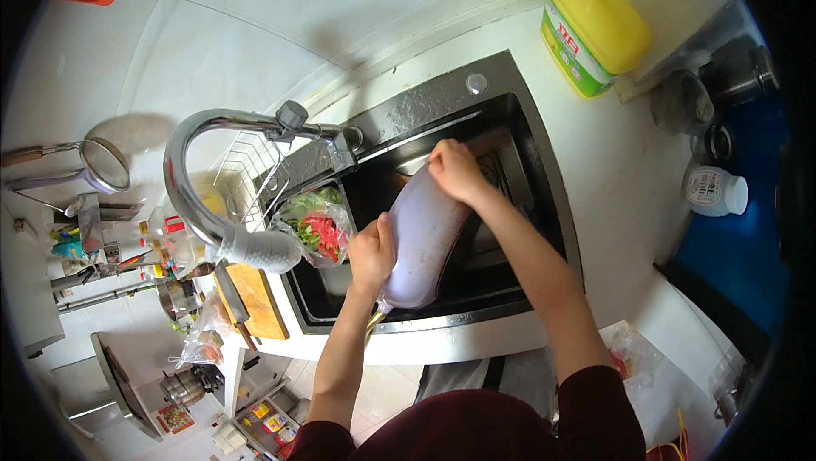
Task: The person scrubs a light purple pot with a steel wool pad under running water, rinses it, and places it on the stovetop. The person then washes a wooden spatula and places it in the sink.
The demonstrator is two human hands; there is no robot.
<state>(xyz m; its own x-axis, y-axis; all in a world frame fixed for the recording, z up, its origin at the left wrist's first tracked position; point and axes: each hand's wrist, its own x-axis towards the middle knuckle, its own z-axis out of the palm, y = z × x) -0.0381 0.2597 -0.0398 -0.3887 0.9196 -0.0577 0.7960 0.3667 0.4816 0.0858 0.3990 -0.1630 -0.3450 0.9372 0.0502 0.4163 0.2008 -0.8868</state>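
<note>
A pale lavender pan (424, 238) is tilted on its side over the black sink (561, 206), its smooth outer face towards me. Its gold-coloured handle (375, 321) points down at the sink's front edge. My left hand (371, 256) grips the pan's left side, thumb laid along the outer face. At the far upper end, my right hand (456, 171) is curled over the rim. Whether it also holds something small is hidden. The inside of the pan faces away from view.
A chrome faucet (182, 161) with a white-covered spout (261, 249) arches left of the sink. A plastic bag of vegetable scraps (322, 231) sits in the small left basin. Beyond lie a knife (233, 292) and cutting board (264, 308). A yellow detergent jug (596, 27) stands back right.
</note>
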